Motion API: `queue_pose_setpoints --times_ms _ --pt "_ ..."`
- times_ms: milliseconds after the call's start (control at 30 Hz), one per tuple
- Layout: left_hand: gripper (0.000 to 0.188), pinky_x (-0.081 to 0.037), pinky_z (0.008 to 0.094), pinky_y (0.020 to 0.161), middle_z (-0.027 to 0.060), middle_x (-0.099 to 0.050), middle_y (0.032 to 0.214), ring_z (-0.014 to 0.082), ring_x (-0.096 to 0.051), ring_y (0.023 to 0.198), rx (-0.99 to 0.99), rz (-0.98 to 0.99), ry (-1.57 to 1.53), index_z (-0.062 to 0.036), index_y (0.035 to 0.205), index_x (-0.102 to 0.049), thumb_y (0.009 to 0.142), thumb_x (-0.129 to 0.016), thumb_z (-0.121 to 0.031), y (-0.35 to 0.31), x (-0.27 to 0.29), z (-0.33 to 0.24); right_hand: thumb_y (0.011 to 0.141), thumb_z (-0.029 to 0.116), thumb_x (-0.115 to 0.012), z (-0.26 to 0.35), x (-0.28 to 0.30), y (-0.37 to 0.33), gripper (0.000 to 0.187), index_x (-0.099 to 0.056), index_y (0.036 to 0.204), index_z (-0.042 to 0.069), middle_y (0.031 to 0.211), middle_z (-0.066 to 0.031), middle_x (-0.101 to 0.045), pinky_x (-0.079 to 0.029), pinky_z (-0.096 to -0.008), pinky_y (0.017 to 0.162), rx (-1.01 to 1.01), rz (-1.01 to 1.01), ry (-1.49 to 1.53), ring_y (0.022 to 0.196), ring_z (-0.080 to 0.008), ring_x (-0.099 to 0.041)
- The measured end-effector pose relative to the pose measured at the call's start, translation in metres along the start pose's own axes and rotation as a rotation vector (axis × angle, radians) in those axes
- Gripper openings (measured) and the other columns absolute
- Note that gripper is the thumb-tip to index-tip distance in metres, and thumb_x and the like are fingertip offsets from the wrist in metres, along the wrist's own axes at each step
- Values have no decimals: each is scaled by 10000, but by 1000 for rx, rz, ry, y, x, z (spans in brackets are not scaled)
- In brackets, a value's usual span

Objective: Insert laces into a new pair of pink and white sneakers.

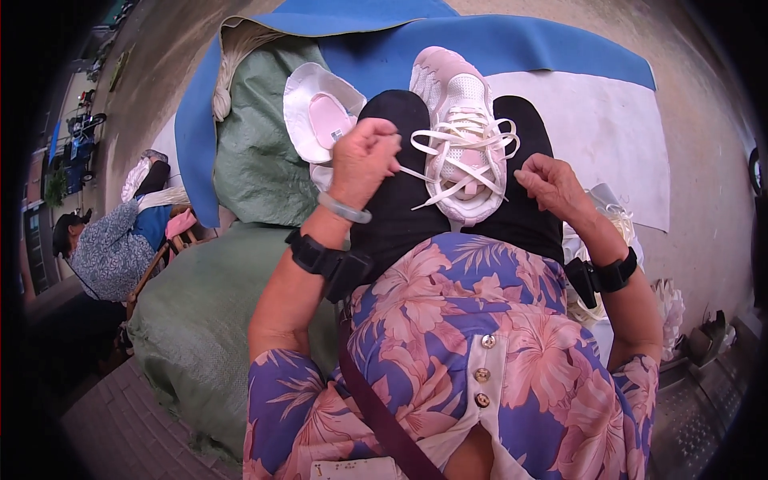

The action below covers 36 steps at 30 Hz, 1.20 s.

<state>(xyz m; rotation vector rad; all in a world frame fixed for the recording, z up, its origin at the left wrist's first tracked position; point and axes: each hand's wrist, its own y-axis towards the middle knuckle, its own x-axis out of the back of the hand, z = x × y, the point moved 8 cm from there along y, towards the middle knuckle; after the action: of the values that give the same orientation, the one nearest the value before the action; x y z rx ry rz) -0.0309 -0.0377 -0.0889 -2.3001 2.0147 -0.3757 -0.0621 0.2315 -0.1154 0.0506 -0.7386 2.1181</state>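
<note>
A pink and white sneaker [466, 176] rests between my black-clad knees, its toe end toward my body. White laces [464, 142] cross over its front and stand out in a loop on each side. My left hand [366, 160] is closed in a pinch at the shoe's left, on a strand of lace that runs from the shoe to its fingers. To the right of the shoe, my right hand [552, 186] has its fingers curled in, apart from the shoe. No lace shows in it. A white piece with a pink inside [326, 116] lies just beyond my left hand.
Green woven sacks [232, 320] bulge on my left, with a bundle of cream laces [228, 80] above them. Blue sheeting [480, 44] and a white sheet [600, 128] spread ahead. More white laced shoes [612, 228] sit by my right forearm. Another person [112, 240] sits at far left.
</note>
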Motion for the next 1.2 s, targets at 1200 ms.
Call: queue_pose_setpoints --times_ms 1200 --pt "365 -508 281 484 110 -624 717 190 -618 562 170 -484 -278 29 911 -586 817 -544 -321 11 117 -1 857 353 -525 27 6 53 333 -571 821 25 548 25 -450 -281 -211 388 71 -52 28 439 -52 -375"
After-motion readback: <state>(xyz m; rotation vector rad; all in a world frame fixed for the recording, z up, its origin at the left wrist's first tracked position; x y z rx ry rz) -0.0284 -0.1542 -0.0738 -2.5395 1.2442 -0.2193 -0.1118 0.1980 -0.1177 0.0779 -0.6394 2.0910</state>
